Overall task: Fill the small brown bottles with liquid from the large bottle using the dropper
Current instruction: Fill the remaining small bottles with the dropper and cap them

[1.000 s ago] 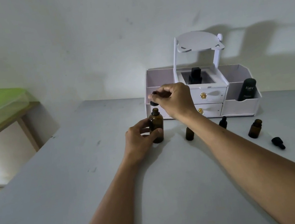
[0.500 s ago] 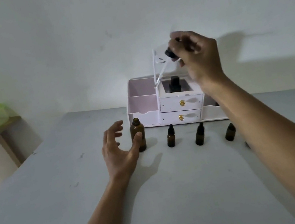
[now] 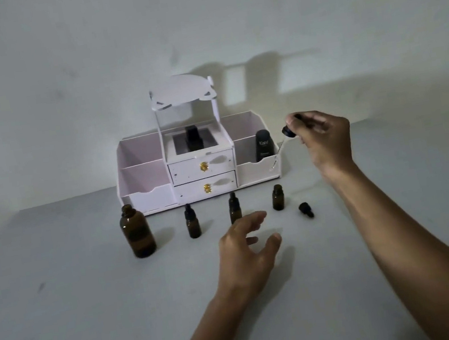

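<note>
Pinching a glass dropper with a black cap in its grip, between thumb and fingertips, the right hand hangs above the right end of the grey worktop. The pipette slants down and left in front of the white drawer organiser. The left hand hovers low over the worktop, its grip wide, fingers spread and loosely curved, holding nothing. Its fingertips lie just before the middle small bottle, and whether they touch it cannot be told. The large brown glass bottle stands uncapped at the left of the row, well apart from the dropper. To its right stand three small brown bottles: the first and the middle one capped in black, the third open. A loose black dropper cap lies on its side just right of the open one. A black tube stands in the organiser's right compartment.
</note>
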